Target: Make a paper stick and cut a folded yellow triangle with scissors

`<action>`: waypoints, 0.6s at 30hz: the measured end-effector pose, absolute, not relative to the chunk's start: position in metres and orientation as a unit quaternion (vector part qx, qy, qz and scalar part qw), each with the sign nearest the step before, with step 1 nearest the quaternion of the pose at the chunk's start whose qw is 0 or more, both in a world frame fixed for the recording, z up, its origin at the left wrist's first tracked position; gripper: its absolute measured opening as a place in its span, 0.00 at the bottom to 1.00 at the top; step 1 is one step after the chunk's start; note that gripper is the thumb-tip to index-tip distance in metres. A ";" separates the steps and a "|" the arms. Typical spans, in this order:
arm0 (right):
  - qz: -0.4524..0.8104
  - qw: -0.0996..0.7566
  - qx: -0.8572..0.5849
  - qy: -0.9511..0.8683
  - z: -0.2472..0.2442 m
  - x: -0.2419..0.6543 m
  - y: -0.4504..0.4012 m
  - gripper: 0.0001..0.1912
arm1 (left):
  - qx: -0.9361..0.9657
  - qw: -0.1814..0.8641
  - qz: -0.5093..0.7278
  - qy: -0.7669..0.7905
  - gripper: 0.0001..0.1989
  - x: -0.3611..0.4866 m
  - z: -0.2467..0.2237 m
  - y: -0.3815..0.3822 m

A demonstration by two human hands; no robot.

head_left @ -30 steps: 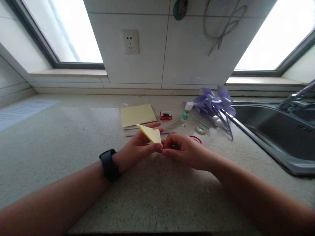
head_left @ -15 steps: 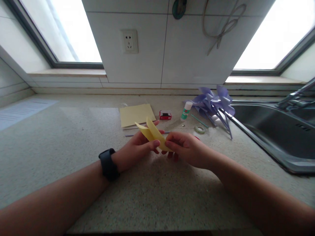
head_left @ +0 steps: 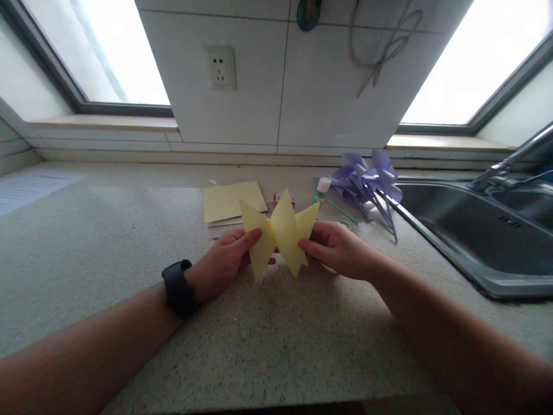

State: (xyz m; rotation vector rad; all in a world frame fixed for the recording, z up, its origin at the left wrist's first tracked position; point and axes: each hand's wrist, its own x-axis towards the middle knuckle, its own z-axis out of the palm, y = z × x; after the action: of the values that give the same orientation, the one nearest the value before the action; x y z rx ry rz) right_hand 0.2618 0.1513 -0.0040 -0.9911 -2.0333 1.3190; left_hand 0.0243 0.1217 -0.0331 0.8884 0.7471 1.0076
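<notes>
A yellow sheet of paper (head_left: pixel 286 230), cut and creased into several pointed flaps, is spread between my hands above the counter. My left hand (head_left: pixel 231 253) pinches its left flap, thumb in front and fingers behind. At the right edge, my right hand (head_left: pixel 334 248) grips the paper the same way. Behind it lies a stack of yellow paper (head_left: pixel 233 202). A small red box (head_left: pixel 279 199) is partly covered by the raised tip. The glue stick (head_left: pixel 321 191) stands just beyond my right hand. A tape roll (head_left: pixel 345 225) is mostly hidden by that hand.
Purple paper pinwheels (head_left: pixel 367 178) lie by the steel sink (head_left: pixel 449 230) on the right. A thin green stick (head_left: pixel 343 211) rests near them. Printed sheets (head_left: pixel 34 187) lie at the far left of the speckled counter (head_left: pixel 129 248). A wall socket (head_left: pixel 220 68) is behind.
The yellow paper, folded together before, is now opened out with its points spread. My hands have moved apart, each to one side of it. The view has shifted slightly.
</notes>
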 end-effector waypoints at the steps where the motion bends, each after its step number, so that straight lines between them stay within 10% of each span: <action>1: 0.498 0.262 -0.364 -0.742 -0.004 0.262 0.152 0.12 | 0.404 0.717 0.458 0.337 0.17 0.024 -0.033 0.122; 18: 0.466 0.420 -0.382 -0.679 0.000 0.266 0.163 0.23 | 0.395 0.701 0.519 0.288 0.17 0.026 -0.027 0.121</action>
State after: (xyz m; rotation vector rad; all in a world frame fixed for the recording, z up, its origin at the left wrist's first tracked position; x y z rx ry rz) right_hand 0.2658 0.1629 -0.0003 -0.9568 -1.7008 1.1689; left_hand 0.0255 0.1210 -0.0265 0.8798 0.6403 1.1555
